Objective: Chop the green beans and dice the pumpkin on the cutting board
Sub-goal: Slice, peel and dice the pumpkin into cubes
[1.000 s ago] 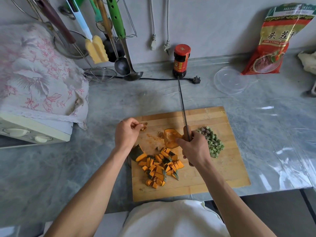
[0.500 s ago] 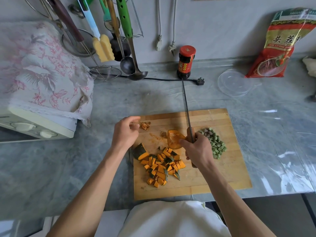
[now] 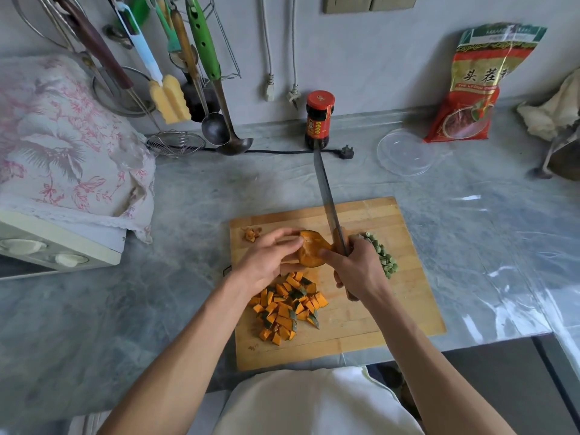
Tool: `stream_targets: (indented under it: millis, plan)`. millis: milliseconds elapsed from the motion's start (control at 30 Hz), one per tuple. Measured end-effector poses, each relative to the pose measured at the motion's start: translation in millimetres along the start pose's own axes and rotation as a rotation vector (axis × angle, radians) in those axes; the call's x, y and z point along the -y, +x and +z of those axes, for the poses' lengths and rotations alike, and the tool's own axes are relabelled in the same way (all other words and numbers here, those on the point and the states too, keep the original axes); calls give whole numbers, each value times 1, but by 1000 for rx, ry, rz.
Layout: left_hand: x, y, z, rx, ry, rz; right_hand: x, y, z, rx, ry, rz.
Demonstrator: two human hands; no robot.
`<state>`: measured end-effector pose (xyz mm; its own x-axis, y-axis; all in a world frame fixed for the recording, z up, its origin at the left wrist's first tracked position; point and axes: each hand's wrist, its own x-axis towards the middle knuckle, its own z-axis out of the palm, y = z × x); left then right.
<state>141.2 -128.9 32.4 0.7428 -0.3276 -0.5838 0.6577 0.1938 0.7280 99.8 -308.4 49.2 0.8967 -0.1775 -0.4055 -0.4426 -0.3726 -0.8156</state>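
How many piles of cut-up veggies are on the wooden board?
2. The orange pumpkin cubes lie near the board's front, below the left hand. The green bean bits sit right of the right hand, which may hide some.

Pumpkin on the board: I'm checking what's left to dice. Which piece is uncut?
The large pumpkin wedge between both hands, beside the knife; the pile nearer the person is cubed.
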Motion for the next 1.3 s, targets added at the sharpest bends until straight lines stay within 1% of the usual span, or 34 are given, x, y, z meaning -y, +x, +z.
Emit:
stream_targets:
  millis: [133,200,267,333,400,433,467,533,567,600,667,733,800,867,933,1033,1133,1233,1300]
  plan:
    - [-2,1,-15,-103,-58,38,6,3,5,20,35,-21]
    - [-4,-2,-20,-90,-21,55,9,6,6,17,60,-14]
    - [-5,-4,-18,-43,37,67,10,9,6,28,68,2]
    - [-5,-2,-13,-16,62,77,8,12,5,26,43,18]
    - [-3,6,-11,-24,96,82,7,14,3,2,-2,31]
    - [-2,10,-13,-51,177,100,7,14,2,-17,-16,40]
    - [-2,15,-16,-100,332,137,6,15,1,-38,-25,52]
    - [0,21,-25,-220,772,267,5,16,-4,-86,-28,84]
    - [1,22,-29,-258,968,346,4,17,-6,-107,-27,100]
    - [3,25,-31,-251,1117,418,2,18,-9,-126,-28,116]
    - [6,30,-30,-127,1346,495,1,20,-13,-151,-31,142]
    - [8,35,-25,13,1536,477,0,22,-15,-166,-20,157]
    - [8,41,-21,97,1698,486,2,23,-14,-170,-21,167]
    - [4,42,-19,181,1807,543,3,22,-12,-164,-42,173]
    - [0,42,-22,224,1884,577,4,22,-9,-157,-43,175]
    - [-4,38,-35,194,1964,652,5,22,-5,-137,-40,168]
    - [-8,33,-50,146,2026,690,9,22,1,-111,-49,161]
    - [-12,33,-64,83,2090,670,13,22,6,-83,-56,148]
    - [-13,33,-69,63,2058,642,15,22,9,-65,-74,141]
